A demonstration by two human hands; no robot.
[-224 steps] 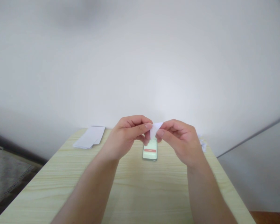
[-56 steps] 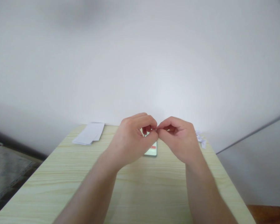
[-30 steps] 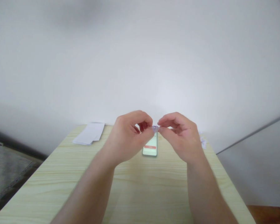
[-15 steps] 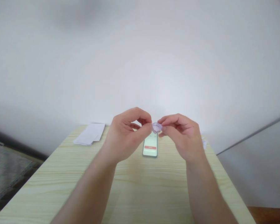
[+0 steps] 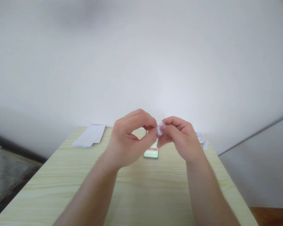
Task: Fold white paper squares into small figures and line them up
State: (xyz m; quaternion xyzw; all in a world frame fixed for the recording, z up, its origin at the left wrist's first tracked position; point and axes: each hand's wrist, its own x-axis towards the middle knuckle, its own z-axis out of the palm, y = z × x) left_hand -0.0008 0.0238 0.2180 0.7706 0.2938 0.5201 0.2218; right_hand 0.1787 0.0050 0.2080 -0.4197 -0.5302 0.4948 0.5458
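Between my two hands, above the table, is a small piece of folded white paper (image 5: 160,128). My left hand (image 5: 132,138) pinches its left side between thumb and forefinger, the other fingers curled behind. From the right, my right hand (image 5: 182,135) grips the paper with its thumb across the front and fingers behind, covering part of it. Below and beyond the hands lies a phone (image 5: 151,153) with a lit screen showing a red button; its upper part is mostly hidden by my hands.
A stack of white paper sheets (image 5: 88,136) lies at the back left of the light wooden table (image 5: 141,194). Several small folded paper pieces (image 5: 204,142) sit at the back right, partly behind my right hand. A white wall (image 5: 141,62) rises directly behind the table.
The folded paper has turned and tilted between my fingers. My left fingertips have shifted right, and the right hand has moved slightly left, uncovering more of the paper pieces behind it.
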